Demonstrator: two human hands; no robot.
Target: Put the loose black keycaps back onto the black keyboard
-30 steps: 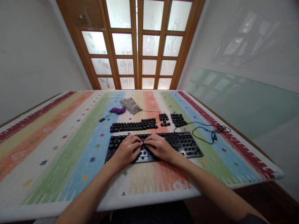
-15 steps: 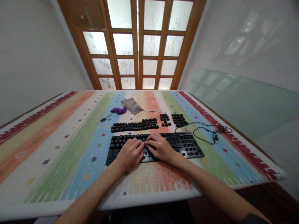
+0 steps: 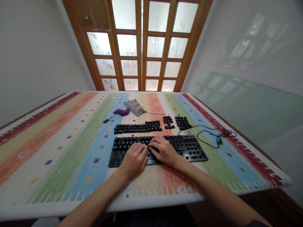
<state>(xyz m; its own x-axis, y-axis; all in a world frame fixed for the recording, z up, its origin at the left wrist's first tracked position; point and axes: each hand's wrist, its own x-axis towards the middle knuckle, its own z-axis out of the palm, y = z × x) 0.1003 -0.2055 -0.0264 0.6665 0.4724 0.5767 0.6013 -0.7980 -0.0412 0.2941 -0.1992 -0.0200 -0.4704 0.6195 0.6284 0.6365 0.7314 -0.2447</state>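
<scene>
A black computer keyboard (image 3: 115,160) lies in front of me, its upper left rows fitted with keycaps; bare key sockets show on its right part and lower left. Over its middle, my left hand (image 3: 135,157) rests with fingers curled and pressed together. My right hand (image 3: 163,148) is beside it, thumb and fingers drawn together at the same spot. Whatever the fingertips hold there is hidden. Behind the keyboard sit loose keycaps (image 3: 137,127) in rows, including a long space bar, with a small group (image 3: 168,119) and a number-pad block (image 3: 182,122) farther right.
A grey cloth (image 3: 135,107), a thin rod (image 3: 155,113), a purple cloth (image 3: 121,112) and a small black-ended tool (image 3: 106,120) lie farther back. The keyboard's cable (image 3: 208,143) coils at right. A striped cloth (image 3: 78,164) covers the table.
My left hand's fingers have curled in slightly, close against the right hand's fingertips. The whole view has shifted a little; the keycaps and keyboard lie as before.
</scene>
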